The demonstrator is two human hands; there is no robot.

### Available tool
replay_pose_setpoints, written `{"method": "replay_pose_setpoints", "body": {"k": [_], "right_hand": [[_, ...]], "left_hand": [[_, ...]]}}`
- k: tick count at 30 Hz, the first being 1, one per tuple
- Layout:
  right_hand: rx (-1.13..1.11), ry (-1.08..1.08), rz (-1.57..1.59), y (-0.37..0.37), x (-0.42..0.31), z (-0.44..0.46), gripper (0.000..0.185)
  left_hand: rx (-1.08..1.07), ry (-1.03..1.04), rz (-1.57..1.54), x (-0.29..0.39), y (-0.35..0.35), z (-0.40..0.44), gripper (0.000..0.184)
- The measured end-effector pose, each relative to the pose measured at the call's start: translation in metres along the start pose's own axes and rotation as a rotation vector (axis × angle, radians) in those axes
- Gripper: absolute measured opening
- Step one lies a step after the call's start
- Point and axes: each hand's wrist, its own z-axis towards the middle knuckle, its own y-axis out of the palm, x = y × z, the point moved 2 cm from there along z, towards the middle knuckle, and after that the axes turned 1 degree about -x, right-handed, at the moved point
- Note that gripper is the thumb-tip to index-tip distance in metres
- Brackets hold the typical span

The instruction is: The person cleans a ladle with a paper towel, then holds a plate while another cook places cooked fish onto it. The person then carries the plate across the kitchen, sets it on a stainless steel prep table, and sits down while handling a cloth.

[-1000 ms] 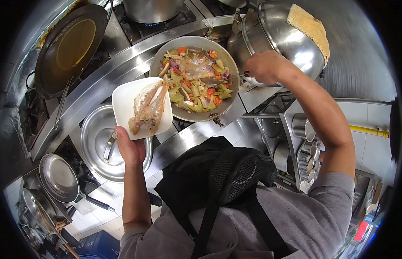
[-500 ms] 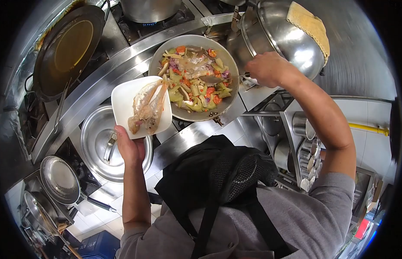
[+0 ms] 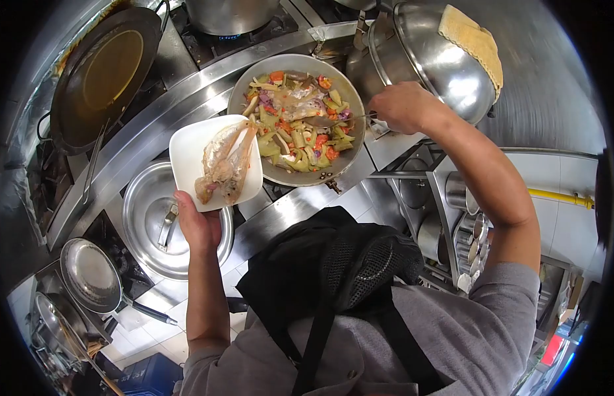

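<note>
My left hand (image 3: 200, 224) is closed on the near edge of a white square plate (image 3: 183, 142). On the plate lies a pale, pinkish piece of fish (image 3: 222, 165), its tail end towards the pan. Right of the plate stands a round pan (image 3: 238, 86) full of cut green, orange and purple vegetables (image 3: 307, 138), with another pale piece of fish (image 3: 300, 104) among them. My right hand (image 3: 404, 107), closed, grips the handle of a metal spoon (image 3: 320, 121). The spoon's bowl sits in the food at the right side of the pan.
A large metal lid (image 3: 145, 204) rests below the plate. A dark wok (image 3: 109, 72) holding liquid stands at the left, and a pot (image 3: 229, 14) is over a blue flame at the back. Right of the pan, a metal dome (image 3: 452, 72) carries a yellow cloth (image 3: 470, 39). A frying pan (image 3: 92, 274) is at lower left.
My right hand has shifted slightly left with the spoon. The plate in my left hand and the food stay almost in place.
</note>
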Motion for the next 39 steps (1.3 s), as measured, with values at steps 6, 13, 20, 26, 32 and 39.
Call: {"method": "replay_pose_setpoints", "body": {"k": [6, 13, 20, 26, 32, 39], "right_hand": [[0.044, 0.003, -0.042, -0.001, 0.001, -0.005, 0.020], [0.009, 0.000, -0.029, 0.002, -0.004, -0.009, 0.020], [0.003, -0.016, 0.005, 0.001, 0.004, -0.003, 0.022], [0.000, -0.015, 0.058, 0.024, 0.006, 0.004, 0.021], [0.046, 0.092, 0.189, 0.070, -0.010, -0.001, 0.023], [-0.020, -0.034, 0.466, 0.113, -0.024, -0.005, 0.049]], "left_hand": [[-0.056, -0.001, 0.055, -0.003, -0.009, 0.003, 0.065], [-0.022, -0.002, 0.059, -0.003, -0.010, 0.001, 0.064], [-0.030, -0.007, 0.064, -0.003, -0.010, 0.000, 0.065], [-0.052, -0.002, 0.062, -0.002, -0.011, 0.001, 0.065], [-0.047, 0.011, 0.055, -0.002, -0.011, -0.001, 0.065], [-0.013, -0.013, 0.062, 0.003, -0.004, -0.002, 0.064]]}}
